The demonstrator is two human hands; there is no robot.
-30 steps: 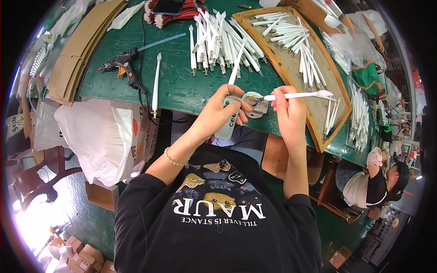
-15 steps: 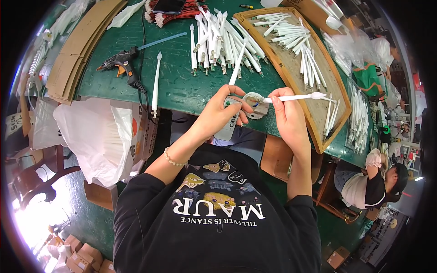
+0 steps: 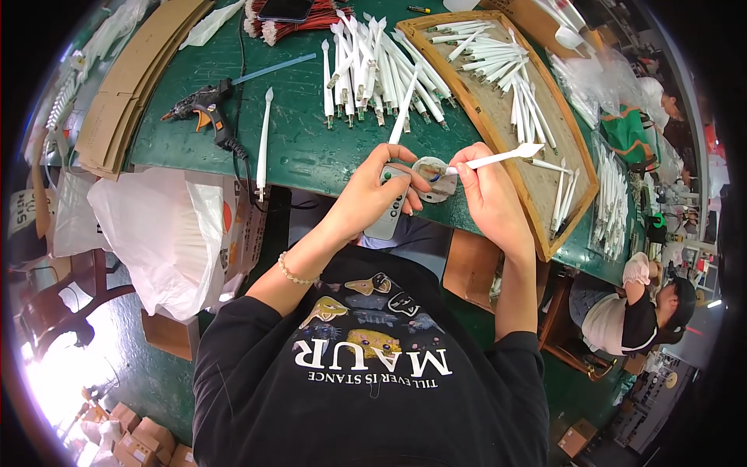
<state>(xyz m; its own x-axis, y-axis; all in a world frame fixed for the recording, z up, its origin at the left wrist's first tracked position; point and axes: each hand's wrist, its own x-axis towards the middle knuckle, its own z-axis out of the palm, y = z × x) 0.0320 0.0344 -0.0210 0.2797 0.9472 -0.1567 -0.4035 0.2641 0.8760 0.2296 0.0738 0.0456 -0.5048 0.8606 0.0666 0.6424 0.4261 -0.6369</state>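
Note:
My left hand (image 3: 367, 193) is closed round a grey remote control (image 3: 381, 227) with a green button. A white candle-shaped stick (image 3: 402, 115) with a pointed tip rises from beside its fingers; I cannot tell whether they grip it. My right hand (image 3: 496, 201) pinches another white electric candle (image 3: 504, 157) near its base, the flame-shaped tip pointing right. That base is at a round, whitish, stained dish (image 3: 434, 180) with something blue in it, close to my left fingertips. Beyond my hands lies a pile of similar candles (image 3: 366, 74).
A wooden-framed tray (image 3: 580, 183) with more candles stands on the right of the green table (image 3: 303, 117). To the left are a glue gun (image 3: 206, 109), a single candle (image 3: 265, 140), cardboard sheets (image 3: 136, 93) and a white plastic bag (image 3: 159, 233). Another person (image 3: 630, 311) sits at the right.
The candle in my right hand has tilted, its tip now higher and further left, and the hand has turned slightly with it. My left hand has hardly moved.

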